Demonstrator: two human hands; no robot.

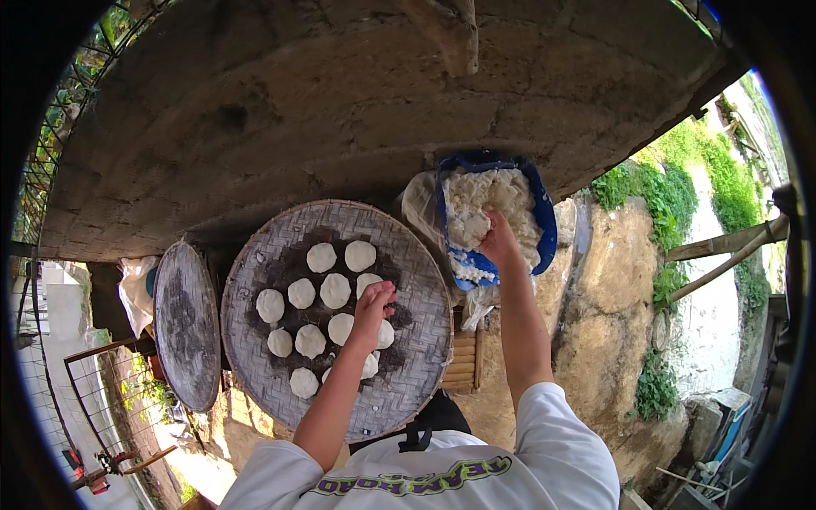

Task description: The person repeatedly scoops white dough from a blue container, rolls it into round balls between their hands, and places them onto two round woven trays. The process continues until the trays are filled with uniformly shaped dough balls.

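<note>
Touching right hand [501, 244], white dough [473, 229] left of fingers [494, 223], in blue tub [548, 223].

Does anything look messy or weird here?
A bit! White crumbs dot the blue tub near its front-left corner, apart from the main heap. Also, a dark patch stands out against the pale woven tray under the white lumps.

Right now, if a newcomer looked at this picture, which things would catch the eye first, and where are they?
Probably the large, round, grey woven tray left of centre, where rounded white lumps lie on its darkened middle, with the left hand above some of them. Next, perhaps, the blue plastic basin to the tray's upper right, filled with a clumpy white mass, where the right hand reaches in.
</note>
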